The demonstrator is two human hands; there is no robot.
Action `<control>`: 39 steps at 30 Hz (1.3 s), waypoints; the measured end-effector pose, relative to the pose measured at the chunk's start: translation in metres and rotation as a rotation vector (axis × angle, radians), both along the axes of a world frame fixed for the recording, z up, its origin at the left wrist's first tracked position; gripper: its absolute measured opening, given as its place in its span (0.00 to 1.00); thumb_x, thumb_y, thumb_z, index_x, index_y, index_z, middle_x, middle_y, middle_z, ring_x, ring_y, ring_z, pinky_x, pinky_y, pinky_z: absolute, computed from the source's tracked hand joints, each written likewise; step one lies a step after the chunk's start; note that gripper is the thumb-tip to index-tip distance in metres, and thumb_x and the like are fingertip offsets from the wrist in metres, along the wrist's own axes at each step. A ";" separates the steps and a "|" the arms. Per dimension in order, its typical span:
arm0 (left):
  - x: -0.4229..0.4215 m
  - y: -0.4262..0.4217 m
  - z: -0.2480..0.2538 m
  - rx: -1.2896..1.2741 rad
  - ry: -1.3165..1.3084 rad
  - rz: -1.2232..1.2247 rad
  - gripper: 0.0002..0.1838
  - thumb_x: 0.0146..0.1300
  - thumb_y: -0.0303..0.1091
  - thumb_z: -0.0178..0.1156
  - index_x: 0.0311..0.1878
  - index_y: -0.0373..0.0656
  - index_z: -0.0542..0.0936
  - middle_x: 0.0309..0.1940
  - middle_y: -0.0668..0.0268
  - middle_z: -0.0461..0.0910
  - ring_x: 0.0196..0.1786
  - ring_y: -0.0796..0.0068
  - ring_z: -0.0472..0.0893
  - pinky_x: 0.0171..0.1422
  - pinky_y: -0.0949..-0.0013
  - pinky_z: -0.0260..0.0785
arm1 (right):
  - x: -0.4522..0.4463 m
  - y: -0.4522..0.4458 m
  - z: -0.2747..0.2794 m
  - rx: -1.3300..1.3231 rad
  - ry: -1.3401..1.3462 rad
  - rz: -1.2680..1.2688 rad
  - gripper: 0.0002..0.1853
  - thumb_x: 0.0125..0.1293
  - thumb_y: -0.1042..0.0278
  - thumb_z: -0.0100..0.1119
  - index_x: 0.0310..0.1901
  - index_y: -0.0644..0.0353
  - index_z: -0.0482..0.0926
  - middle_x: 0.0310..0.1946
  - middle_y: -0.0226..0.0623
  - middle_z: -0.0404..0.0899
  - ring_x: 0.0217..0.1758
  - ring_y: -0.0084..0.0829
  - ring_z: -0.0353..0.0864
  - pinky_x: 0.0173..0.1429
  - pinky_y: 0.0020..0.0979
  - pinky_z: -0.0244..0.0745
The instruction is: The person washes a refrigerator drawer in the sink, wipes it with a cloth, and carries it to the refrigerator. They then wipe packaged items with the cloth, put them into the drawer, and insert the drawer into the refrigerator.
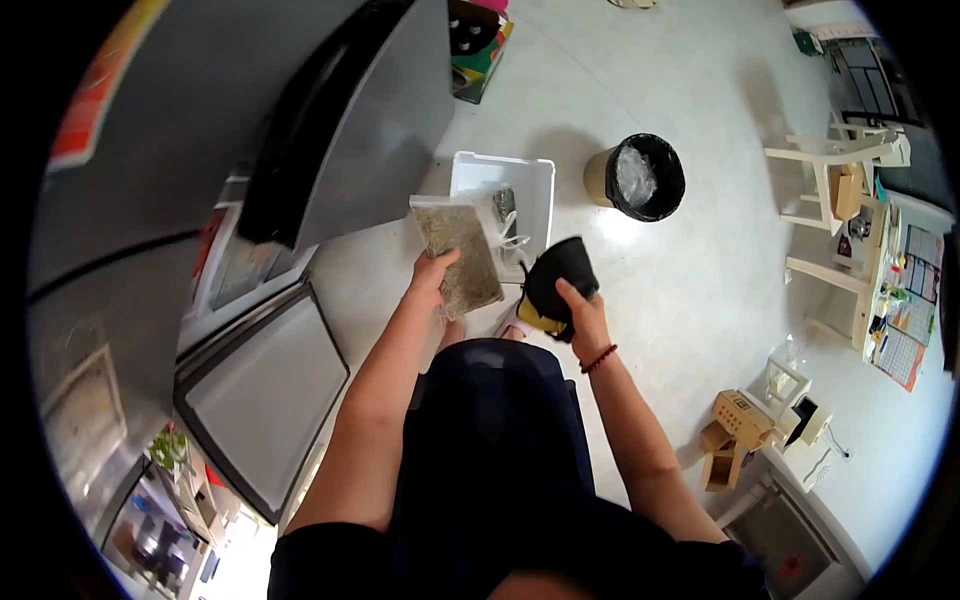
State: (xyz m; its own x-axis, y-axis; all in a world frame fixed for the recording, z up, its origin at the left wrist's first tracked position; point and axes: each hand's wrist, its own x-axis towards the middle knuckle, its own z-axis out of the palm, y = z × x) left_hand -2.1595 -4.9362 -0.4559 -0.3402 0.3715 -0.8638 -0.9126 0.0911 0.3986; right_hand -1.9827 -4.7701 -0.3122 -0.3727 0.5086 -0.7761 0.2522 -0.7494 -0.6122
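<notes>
My left hand grips the edge of a flat, clear package with grey-brown contents, thumb on top. In my right hand is a black item with a yellow part under it; I cannot make out exactly what it is. Both hands are in front of my body, apart from each other. Just beyond them on the floor stands a white plastic bin, which holds a dark package and white plastic strips.
A trash can with a black liner stands right of the white bin. At the left are a grey fridge and its open lower door. Chairs and cardboard boxes are at the right.
</notes>
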 end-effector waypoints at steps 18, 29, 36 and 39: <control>0.020 0.071 -0.263 -0.320 0.268 -0.486 0.25 0.58 0.36 0.63 0.59 0.39 0.72 0.49 0.57 0.78 0.54 0.65 0.75 0.60 0.65 0.65 | 0.005 0.057 -0.340 -0.094 -0.197 0.084 0.19 0.54 0.66 0.69 0.46 0.64 0.79 0.38 0.33 0.82 0.40 0.24 0.80 0.46 0.28 0.75; -0.002 0.015 -0.332 -0.461 0.460 -0.431 0.22 0.55 0.38 0.65 0.52 0.38 0.76 0.45 0.57 0.80 0.47 0.65 0.79 0.53 0.62 0.69 | 0.037 0.080 -0.449 0.500 -0.526 0.322 0.23 0.49 0.67 0.64 0.48 0.65 0.75 0.41 0.45 0.82 0.44 0.40 0.82 0.50 0.34 0.75; 0.001 0.008 -0.372 -0.684 0.895 -0.697 0.16 0.55 0.34 0.56 0.46 0.39 0.78 0.41 0.52 0.78 0.45 0.52 0.78 0.51 0.56 0.69 | 0.028 0.101 -0.457 0.465 -0.767 0.596 0.25 0.48 0.65 0.66 0.47 0.71 0.76 0.41 0.48 0.81 0.43 0.36 0.82 0.48 0.32 0.76; 0.008 -0.001 -0.339 -0.669 0.875 -0.684 0.15 0.55 0.32 0.54 0.45 0.40 0.78 0.39 0.51 0.77 0.44 0.50 0.77 0.50 0.54 0.69 | 0.038 0.098 -0.437 0.487 -0.637 0.585 0.22 0.47 0.64 0.64 0.42 0.71 0.78 0.36 0.51 0.82 0.42 0.42 0.83 0.47 0.36 0.76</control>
State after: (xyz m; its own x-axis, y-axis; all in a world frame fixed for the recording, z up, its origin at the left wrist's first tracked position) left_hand -2.1512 -4.9370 -0.7953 -0.7967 0.2783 -0.5364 -0.0627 0.8448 0.5314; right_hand -1.9447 -4.6718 -0.7496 -0.2529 0.6940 -0.6741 0.8910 -0.1045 -0.4419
